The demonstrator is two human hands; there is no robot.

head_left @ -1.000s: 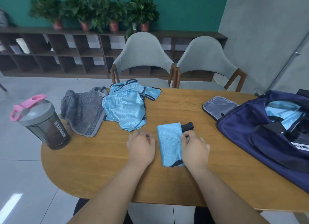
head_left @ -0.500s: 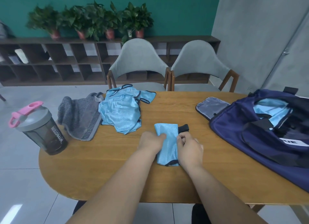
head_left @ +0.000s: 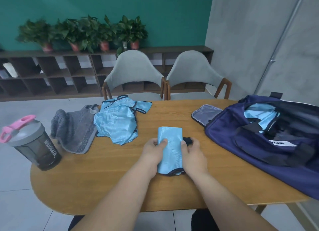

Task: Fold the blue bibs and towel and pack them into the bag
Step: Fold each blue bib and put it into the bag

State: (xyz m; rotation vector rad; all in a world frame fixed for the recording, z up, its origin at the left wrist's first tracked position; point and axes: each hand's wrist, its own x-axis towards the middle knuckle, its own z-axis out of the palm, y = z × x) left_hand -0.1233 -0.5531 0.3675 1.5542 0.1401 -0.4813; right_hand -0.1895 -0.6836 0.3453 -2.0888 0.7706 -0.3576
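Centre of frame: I see a folded light-blue satin bib (head_left: 170,149) lying flat on the oval wooden surface (head_left: 103,182). Its long axis runs up and down the frame. The plain folded short edge points toward the top and the dark-trimmed end toward the bottom. A black strap end (head_left: 188,140) juts from its right edge.

The left hand (head_left: 153,151) sits at the bib's left long edge, fingers curled and thumb laid on the fabric, gripping it. The right hand (head_left: 193,153) sits at the right long edge, fingers curled over the black strap, holding that side. The bib lies between the two hands and touches both.

Right of frame: an open navy fabric duffel bag (head_left: 259,144) with light-blue cloth showing inside, near the bib but apart from it.

Upper left of centre: a loose heap of light-blue bibs (head_left: 117,123), touching a crumpled grey towel (head_left: 76,129) further left.

Far left: an upright dark shaker bottle with a grey lid and pink loop (head_left: 32,144).
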